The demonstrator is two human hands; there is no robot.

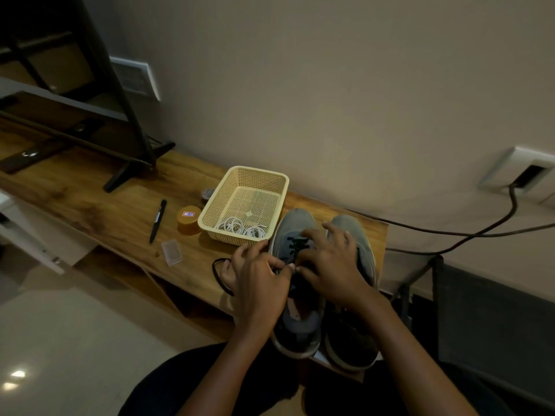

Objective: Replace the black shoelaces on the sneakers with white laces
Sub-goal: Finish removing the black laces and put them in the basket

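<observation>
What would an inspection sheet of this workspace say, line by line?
Surface: wooden bench.
Job's things: two grey sneakers side by side; black lace partly pulled out; white laces in cream basket.
Clutter: pen, orange tub, clear case.
Grippers: left hand pinches black lace; right hand rests on sneakers, fingers spread.
Cables: black cable from wall socket.
Surroundings: black stand, wall, tiled floor.

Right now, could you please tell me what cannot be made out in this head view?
All in the head view:
- Right grey sneaker: its lacing, covered by the right hand.
- Orange round container: label print too small.
- Small round object behind the cream mesh basket: mostly hidden by its wall.
- Black shoelace: its end, behind the left hand.
</observation>
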